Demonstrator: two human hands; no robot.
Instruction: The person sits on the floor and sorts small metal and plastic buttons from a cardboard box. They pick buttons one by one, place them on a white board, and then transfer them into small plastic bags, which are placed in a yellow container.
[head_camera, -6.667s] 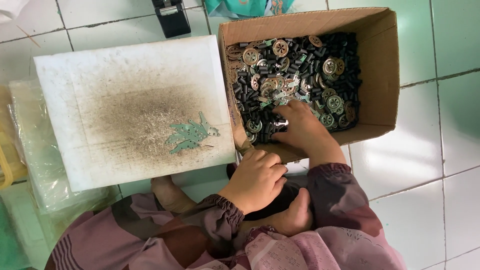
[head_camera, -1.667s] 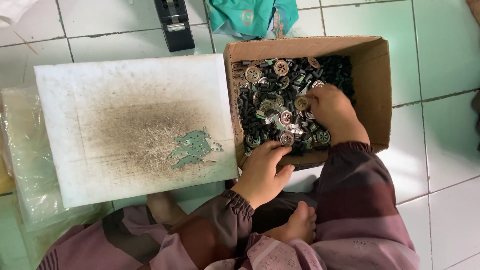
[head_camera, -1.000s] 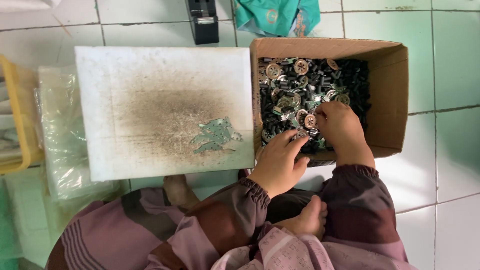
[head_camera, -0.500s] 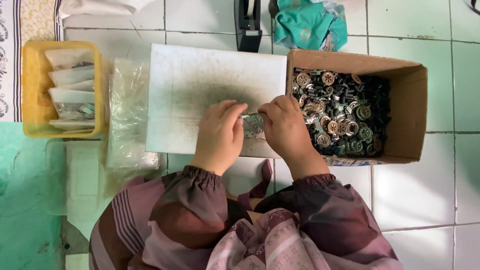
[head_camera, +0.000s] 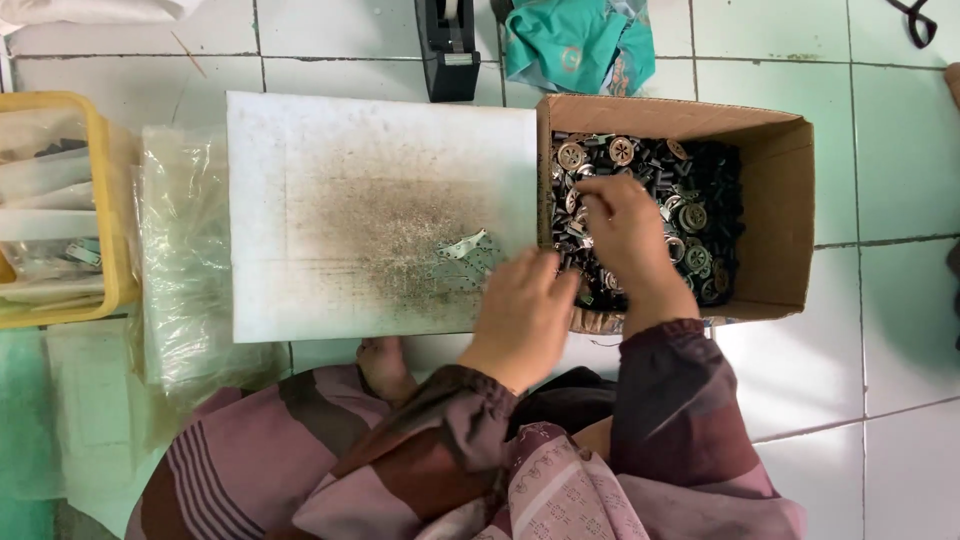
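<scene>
I sit on a tiled floor facing a white foam board (head_camera: 330, 190), stained dark in the middle. A few flat silvery metal pieces (head_camera: 462, 248) lie on it near its right edge. Right of the board stands an open cardboard box (head_camera: 780, 200) full of small round and dark metal parts (head_camera: 700, 200). My right hand (head_camera: 625, 235) reaches into the box with its fingers curled down among the parts. My left hand (head_camera: 525, 310) hovers at the board's lower right corner, next to the box wall, fingers bent. What either hand holds is hidden.
A yellow basket (head_camera: 112, 200) with clear packets stands at the far left, and clear plastic bags (head_camera: 190, 270) lie beside the board. Behind are a black tape dispenser (head_camera: 448, 45), a teal cloth (head_camera: 575, 45) and scissors (head_camera: 915, 22). My bare foot (head_camera: 385, 365) rests under the board.
Half a second ago both hands met over the board's right edge. My right hand has gone back into the box, my left has drawn toward the board's corner, and the view has shifted.
</scene>
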